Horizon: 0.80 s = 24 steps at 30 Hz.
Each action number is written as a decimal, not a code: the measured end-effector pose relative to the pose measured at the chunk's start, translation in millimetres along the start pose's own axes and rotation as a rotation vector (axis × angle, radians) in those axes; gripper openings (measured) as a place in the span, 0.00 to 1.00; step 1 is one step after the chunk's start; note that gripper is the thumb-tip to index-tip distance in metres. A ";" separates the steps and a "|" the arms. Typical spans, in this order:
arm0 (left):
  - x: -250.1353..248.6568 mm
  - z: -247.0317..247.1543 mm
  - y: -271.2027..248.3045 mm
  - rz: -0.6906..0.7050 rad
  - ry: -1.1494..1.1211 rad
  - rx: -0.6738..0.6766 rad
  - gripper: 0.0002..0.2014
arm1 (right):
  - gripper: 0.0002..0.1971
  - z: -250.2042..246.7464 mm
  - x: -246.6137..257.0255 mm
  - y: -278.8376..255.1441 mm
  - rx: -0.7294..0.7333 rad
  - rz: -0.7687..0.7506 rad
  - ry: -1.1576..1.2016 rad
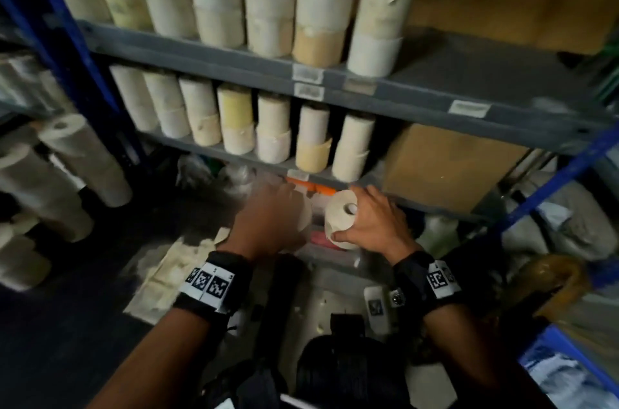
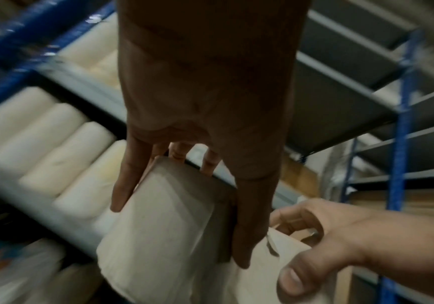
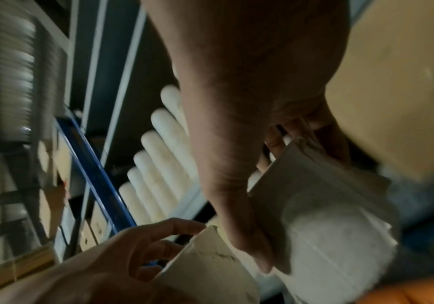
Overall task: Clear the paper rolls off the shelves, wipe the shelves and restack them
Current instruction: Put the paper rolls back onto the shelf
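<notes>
Cream paper rolls stand in rows on the upper shelf (image 1: 268, 6) and on the middle shelf (image 1: 271, 127) of a grey rack (image 1: 435, 73). In front of the lowest shelf my right hand (image 1: 355, 214) grips an upright paper roll (image 1: 335, 224), thumb on the near side and fingers behind. My left hand (image 1: 284, 207) grips a second roll (image 1: 306, 217), mostly hidden under it. In the left wrist view my left hand (image 2: 179, 226) wraps that roll (image 2: 164, 216). In the right wrist view my right hand (image 3: 275, 205) clasps its roll (image 3: 327, 216). The two rolls are close together.
More rolls are piled at the left (image 1: 67, 167). A pale crumpled sheet (image 1: 167, 274) lies on the dark floor. Cardboard boxes sit on the rack's right side (image 1: 445, 164). Blue uprights (image 1: 552, 181) frame the rack. Bags and clutter fill the right.
</notes>
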<state>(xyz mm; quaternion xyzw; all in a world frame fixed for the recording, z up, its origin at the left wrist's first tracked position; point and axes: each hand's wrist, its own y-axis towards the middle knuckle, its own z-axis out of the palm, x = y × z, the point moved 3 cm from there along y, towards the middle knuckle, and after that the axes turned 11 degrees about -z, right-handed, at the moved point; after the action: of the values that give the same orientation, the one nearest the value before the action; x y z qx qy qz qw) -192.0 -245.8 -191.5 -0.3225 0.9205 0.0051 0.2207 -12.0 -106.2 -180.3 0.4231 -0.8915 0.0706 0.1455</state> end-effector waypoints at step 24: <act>-340.7 -112.5 152.7 0.243 0.001 -0.341 0.43 | 0.53 -273.3 -141.1 19.3 -0.404 0.071 -0.054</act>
<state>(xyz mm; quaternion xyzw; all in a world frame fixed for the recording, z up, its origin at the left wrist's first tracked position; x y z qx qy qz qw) -91.7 59.5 29.3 -0.2417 0.9384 0.1876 0.1604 112.3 77.6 33.6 0.3552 -0.9056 -0.1162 0.2007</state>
